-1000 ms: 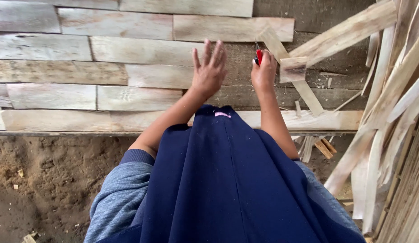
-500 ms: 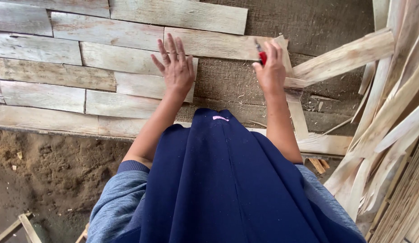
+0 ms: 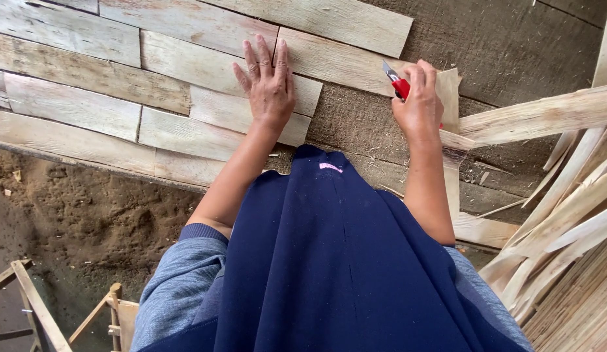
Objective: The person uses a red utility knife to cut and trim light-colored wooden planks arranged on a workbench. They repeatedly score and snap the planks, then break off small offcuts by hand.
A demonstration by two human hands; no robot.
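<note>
On the brown work board [image 3: 512, 45], my left hand [image 3: 269, 88] lay flat with fingers spread, pressing a pale veneer strip [image 3: 254, 98] among the laid rows. My right hand [image 3: 421, 104] was closed around a red utility knife [image 3: 398, 83], blade tip exposed, over a small veneer piece [image 3: 448, 85] just beside the rows. Risk: the blade could slip along the grain and split the thin piece, or travel toward my left hand. Loose veneer offcuts [image 3: 564, 215] crowded the right side, limiting arm movement there.

wood workshop | veneer strips [image 3: 75, 107] | dirt floor [image 3: 88, 215] | offcut pile [image 3: 564, 221]
</note>
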